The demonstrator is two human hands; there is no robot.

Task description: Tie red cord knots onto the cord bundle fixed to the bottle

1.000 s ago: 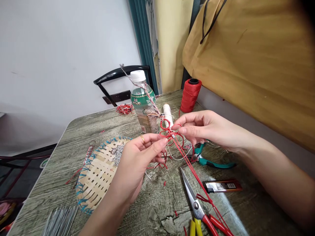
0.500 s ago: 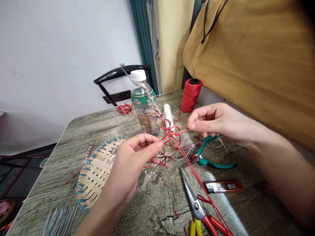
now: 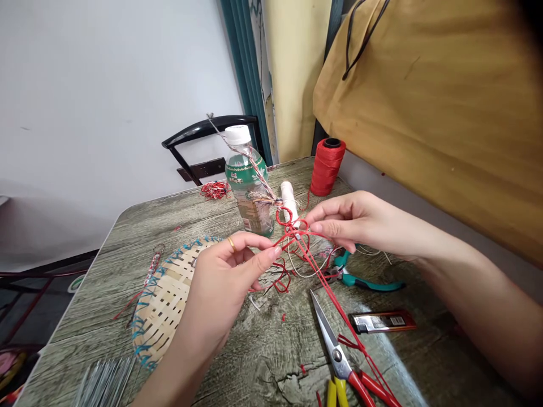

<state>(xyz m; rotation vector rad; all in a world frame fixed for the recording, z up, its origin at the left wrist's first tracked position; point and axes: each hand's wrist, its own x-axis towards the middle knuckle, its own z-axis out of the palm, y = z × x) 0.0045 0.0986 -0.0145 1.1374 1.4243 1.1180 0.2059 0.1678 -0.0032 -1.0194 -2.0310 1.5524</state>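
Observation:
A red cord (image 3: 316,265) is looped and knotted in mid-air between my hands, its long double tail running down toward the scissors. My left hand (image 3: 237,263) pinches one strand of it between thumb and fingertips. My right hand (image 3: 345,223) pinches another part, close to the knot. Just behind the knot, a braided multicoloured cord (image 3: 261,175) leads up to the neck of a plastic bottle (image 3: 248,192). A white thread spool (image 3: 289,200) lies behind the loops.
Scissors (image 3: 337,356) with red handles and teal-handled pliers (image 3: 373,282) lie at the right, near a lighter (image 3: 384,321). A red thread spool (image 3: 327,167) stands at the back. On the left are a woven bamboo tray (image 3: 165,299) and thin metal wires (image 3: 106,381).
My right hand has moved left and slightly down, closer to the knot. The strand it holds is now less stretched out. My left hand has barely moved.

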